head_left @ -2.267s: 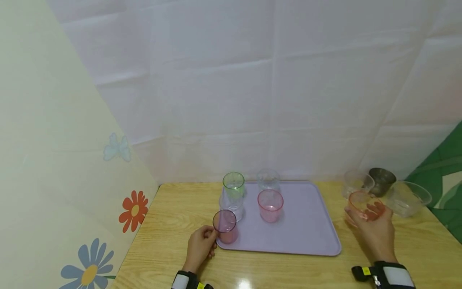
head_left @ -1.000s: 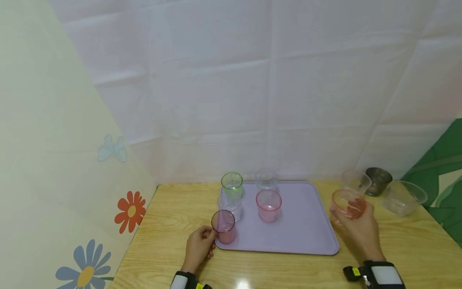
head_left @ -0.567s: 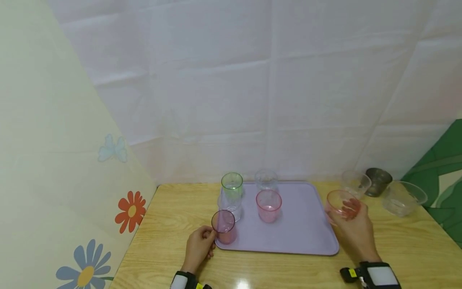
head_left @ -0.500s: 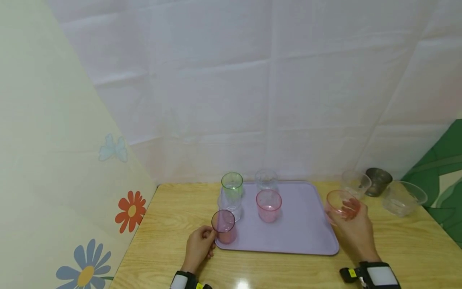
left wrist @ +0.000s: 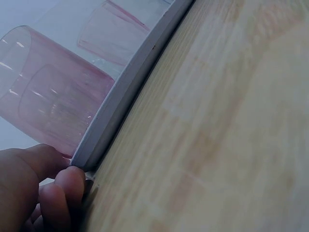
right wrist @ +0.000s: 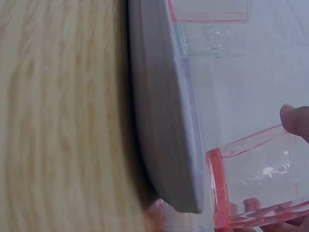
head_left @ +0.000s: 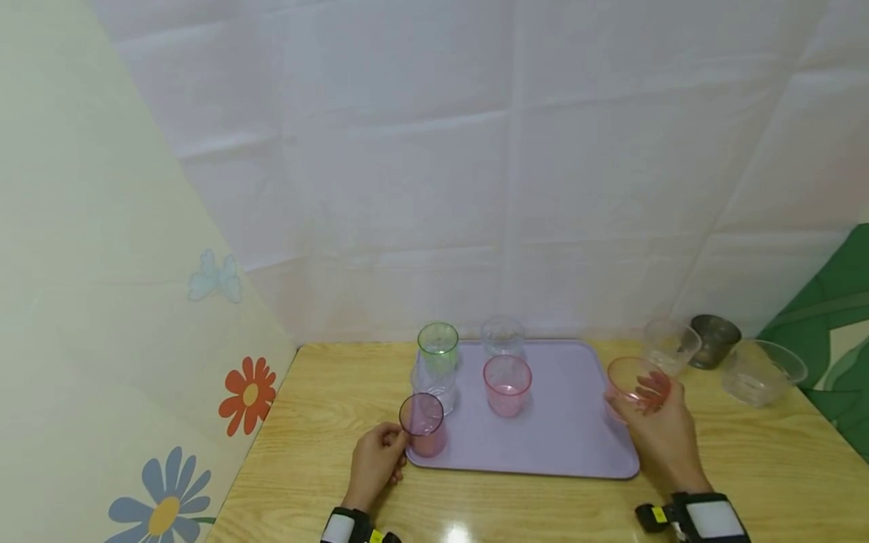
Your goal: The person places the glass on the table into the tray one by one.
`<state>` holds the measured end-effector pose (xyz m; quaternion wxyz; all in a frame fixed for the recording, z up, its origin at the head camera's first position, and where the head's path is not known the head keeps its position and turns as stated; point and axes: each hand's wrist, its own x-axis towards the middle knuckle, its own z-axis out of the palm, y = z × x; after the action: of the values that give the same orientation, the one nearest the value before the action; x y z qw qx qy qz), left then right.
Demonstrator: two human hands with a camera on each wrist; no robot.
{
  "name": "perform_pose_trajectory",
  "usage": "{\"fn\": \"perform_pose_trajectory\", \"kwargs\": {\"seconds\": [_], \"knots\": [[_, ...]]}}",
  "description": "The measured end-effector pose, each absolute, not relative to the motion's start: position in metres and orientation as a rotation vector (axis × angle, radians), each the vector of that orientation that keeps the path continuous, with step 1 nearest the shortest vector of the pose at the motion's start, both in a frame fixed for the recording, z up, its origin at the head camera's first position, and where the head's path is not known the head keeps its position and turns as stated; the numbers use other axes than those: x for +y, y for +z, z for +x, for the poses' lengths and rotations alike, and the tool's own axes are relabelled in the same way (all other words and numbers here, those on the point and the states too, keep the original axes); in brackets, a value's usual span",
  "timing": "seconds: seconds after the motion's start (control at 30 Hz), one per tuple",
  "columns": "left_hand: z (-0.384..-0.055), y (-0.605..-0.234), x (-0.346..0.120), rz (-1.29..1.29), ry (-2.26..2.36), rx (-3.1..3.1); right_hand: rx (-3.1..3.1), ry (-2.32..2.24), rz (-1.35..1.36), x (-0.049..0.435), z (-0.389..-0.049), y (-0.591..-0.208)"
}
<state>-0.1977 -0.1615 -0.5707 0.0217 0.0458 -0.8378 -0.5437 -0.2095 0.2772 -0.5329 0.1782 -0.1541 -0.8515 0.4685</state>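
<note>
My left hand pinches the left front corner of a lilac tray, thumb above and fingers below, right beside the base of a purple tumbler. My right hand holds a clear pinkish-orange cup by its sides, its base above the tray's right edge. On the tray, a green-rimmed tumbler and a clear tumbler stand in line behind the purple one. Right of them are a pink cup and, behind it, another clear cup.
To the tray's right on the wooden table stand a clear cup, a dark grey metal-looking cup and a clear bowl. A white cloth hangs along the back edge.
My right hand has carried the pinkish-orange cup leftward, from in front of the clear bowl to the tray's right edge. The left hand stays at the tray corner.
</note>
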Motion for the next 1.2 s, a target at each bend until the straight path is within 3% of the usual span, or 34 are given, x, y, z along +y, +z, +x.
{"fn": "perform_pose_trajectory", "kwargs": {"seconds": [1.2], "knots": [[-0.197,-0.570,-0.161,0.127,-1.655,-2.608,-2.517,1.305,-0.200,0.256,-0.207,-0.534]]}}
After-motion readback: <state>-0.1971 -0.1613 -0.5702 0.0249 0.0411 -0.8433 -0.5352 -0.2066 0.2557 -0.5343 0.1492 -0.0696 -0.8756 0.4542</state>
